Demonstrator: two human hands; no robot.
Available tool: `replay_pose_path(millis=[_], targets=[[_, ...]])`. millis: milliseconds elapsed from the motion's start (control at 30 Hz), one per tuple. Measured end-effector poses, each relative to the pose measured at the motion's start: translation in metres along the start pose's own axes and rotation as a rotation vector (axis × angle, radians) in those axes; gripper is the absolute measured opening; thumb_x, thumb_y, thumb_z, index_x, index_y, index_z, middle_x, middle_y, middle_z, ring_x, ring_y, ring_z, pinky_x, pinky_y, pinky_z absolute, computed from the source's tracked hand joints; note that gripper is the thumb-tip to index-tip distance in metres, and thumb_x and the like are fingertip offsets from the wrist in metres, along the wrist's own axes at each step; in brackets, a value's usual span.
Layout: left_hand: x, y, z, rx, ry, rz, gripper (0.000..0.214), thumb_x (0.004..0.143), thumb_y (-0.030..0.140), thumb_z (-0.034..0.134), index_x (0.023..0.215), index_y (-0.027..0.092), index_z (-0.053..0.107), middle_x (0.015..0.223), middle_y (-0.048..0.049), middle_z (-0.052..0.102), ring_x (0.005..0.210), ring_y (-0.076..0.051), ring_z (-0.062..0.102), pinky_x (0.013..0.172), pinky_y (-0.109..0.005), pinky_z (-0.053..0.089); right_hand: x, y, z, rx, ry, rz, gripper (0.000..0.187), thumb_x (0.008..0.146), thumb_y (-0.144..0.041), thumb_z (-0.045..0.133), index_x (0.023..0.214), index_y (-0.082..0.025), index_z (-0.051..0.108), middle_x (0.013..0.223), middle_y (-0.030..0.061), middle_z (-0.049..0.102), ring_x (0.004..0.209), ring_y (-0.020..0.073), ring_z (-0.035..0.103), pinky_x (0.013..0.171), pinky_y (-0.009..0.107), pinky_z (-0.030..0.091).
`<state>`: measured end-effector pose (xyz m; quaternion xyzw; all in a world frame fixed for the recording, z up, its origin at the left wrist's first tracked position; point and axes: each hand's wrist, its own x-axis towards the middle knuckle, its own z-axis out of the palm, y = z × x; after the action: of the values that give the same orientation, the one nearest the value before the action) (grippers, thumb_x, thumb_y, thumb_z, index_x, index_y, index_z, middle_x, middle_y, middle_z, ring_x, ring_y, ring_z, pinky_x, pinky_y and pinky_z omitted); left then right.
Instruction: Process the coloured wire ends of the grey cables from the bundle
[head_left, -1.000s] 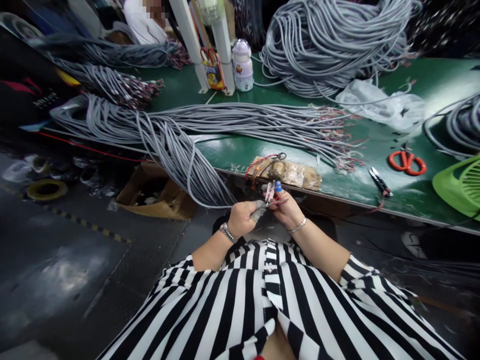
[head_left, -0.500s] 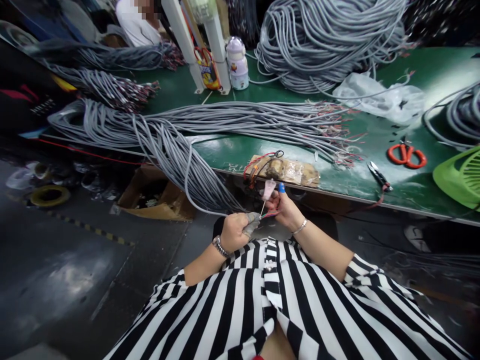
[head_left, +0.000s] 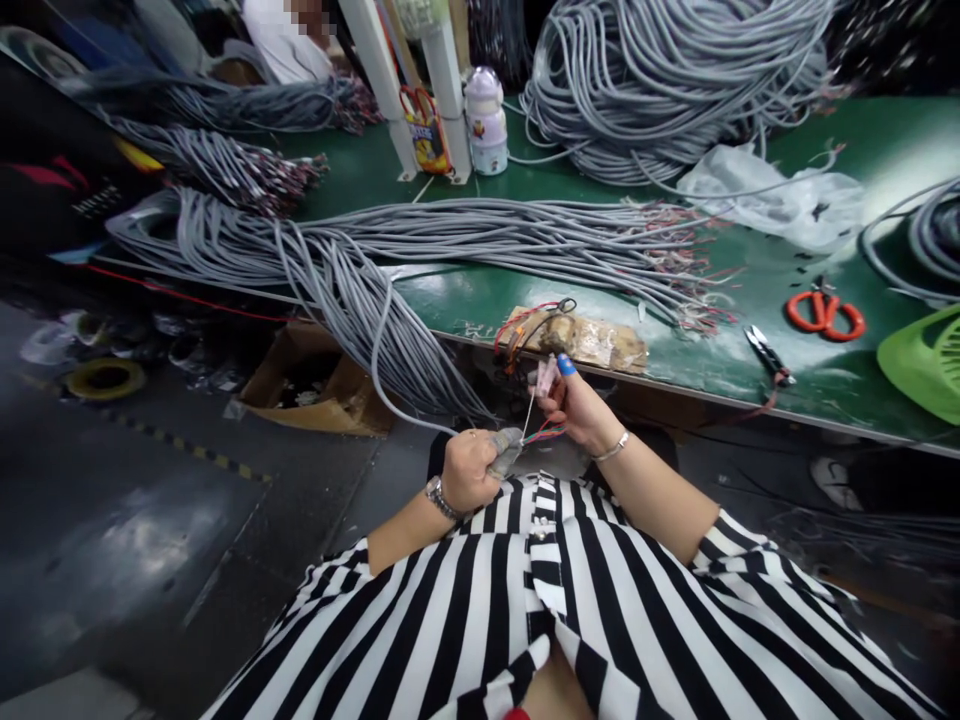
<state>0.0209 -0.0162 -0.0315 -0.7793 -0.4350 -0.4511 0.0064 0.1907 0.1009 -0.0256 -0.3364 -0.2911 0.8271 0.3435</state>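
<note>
The left hand (head_left: 472,468) grasps the end of a cable (head_left: 420,420), which comes in from the left. The right hand (head_left: 581,408) lies just beyond and to its right, seeming to pinch the white strand (head_left: 528,415) at a pink piece (head_left: 546,376), held or worn, I cannot tell which. A second ago the hands were close together; now they are apart and the strand runs straight between them, which appears to separate it from the coloured wires (head_left: 544,432). Whether those wires are gripped is unclear. Just beyond, at the near edge of the surface (head_left: 454,305), a block (head_left: 600,345) with loose leads limits room past the right hand. To the left, a hanging bundle (head_left: 360,310) crowds that edge. Snips (head_left: 766,352) and scissors (head_left: 825,315) lie right; farther back stand a bottle (head_left: 487,125) and a coil (head_left: 660,90).
</note>
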Motion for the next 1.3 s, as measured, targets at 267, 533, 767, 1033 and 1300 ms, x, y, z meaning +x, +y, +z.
replay_pose_path(millis=[267, 533, 767, 1033, 1300], targets=[[0.015, -0.004, 0.021, 0.065, 0.039, -0.033, 0.018, 0.090, 0.022, 0.057, 0.099, 0.017, 0.070, 0.079, -0.0071, 0.076, 0.069, -0.017, 0.072, 0.067, -0.028, 0.059, 0.002, 0.002, 0.003, 0.010, 0.052, -0.058, 0.054, 0.074, -0.069, 0.065, 0.072, -0.016, 0.061, 0.059, -0.0006, 0.057, 0.039, 0.0031, 0.029, 0.035, 0.019, 0.015], [0.010, -0.008, 0.027, 0.124, -0.007, -0.054, 0.019, 0.091, 0.027, 0.056, 0.096, 0.017, 0.071, 0.079, -0.0063, 0.076, 0.068, -0.016, 0.072, 0.066, -0.026, 0.058, 0.008, 0.004, 0.008, 0.154, 0.113, -0.061, 0.045, 0.070, -0.058, 0.076, 0.074, -0.016, 0.061, 0.062, -0.0012, 0.062, 0.041, 0.0019, 0.035, 0.036, 0.016, 0.023], [0.005, -0.008, 0.027, 0.098, 0.005, -0.048, 0.017, 0.089, 0.025, 0.058, 0.094, 0.017, 0.071, 0.074, -0.0067, 0.075, 0.065, -0.017, 0.070, 0.065, -0.027, 0.057, 0.006, 0.006, 0.010, 0.215, 0.140, -0.015, 0.046, 0.072, -0.059, 0.075, 0.072, -0.016, 0.058, 0.063, 0.0001, 0.063, 0.041, 0.0029, 0.035, 0.034, 0.016, 0.020], [0.000, -0.005, 0.019, 0.119, -0.010, -0.050, 0.018, 0.089, 0.026, 0.056, 0.089, 0.018, 0.071, 0.071, -0.0055, 0.074, 0.064, -0.016, 0.069, 0.064, -0.027, 0.057, 0.008, 0.012, 0.001, 0.225, 0.050, -0.005, 0.052, 0.077, -0.070, 0.061, 0.075, -0.019, 0.055, 0.069, 0.0008, 0.066, 0.041, 0.0042, 0.038, 0.036, 0.015, 0.026], [-0.018, 0.002, 0.000, 0.016, -0.027, -0.039, 0.023, 0.088, 0.024, 0.055, 0.104, 0.017, 0.069, 0.076, -0.0077, 0.073, 0.068, -0.018, 0.069, 0.066, -0.030, 0.057, 0.004, 0.010, -0.003, 0.225, 0.029, 0.082, 0.052, 0.077, -0.070, 0.060, 0.080, -0.018, 0.056, 0.072, 0.0019, 0.065, 0.042, 0.0042, 0.033, 0.032, 0.014, 0.013]])
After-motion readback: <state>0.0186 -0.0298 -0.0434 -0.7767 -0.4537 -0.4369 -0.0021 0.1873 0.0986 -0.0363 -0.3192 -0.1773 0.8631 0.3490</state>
